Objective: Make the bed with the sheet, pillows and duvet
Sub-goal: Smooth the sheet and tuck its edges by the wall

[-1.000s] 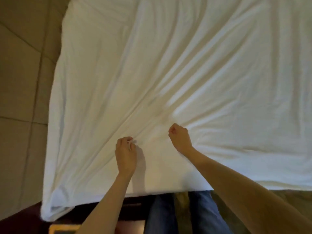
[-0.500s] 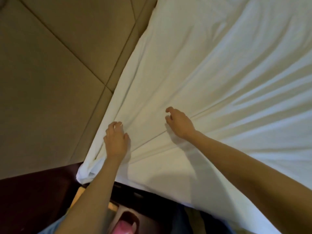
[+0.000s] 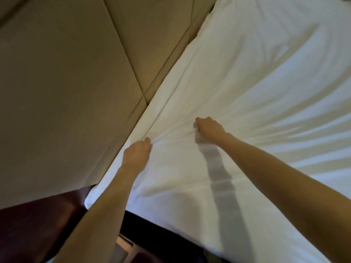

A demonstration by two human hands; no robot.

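Your left hand point(image 3: 137, 152) pinched white sheet point(image 3: 256, 95) at its edge, 8 o'clock; right hand point(image 3: 209, 130) fisted on fold, centre. Sheet spread toward 2 o'clock. Risk: uneven pull could drag far side loose, leave diagonal creases.

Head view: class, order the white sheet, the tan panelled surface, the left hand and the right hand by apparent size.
1. white sheet
2. tan panelled surface
3. left hand and right hand: they look alike, so they are not ranked against each other.
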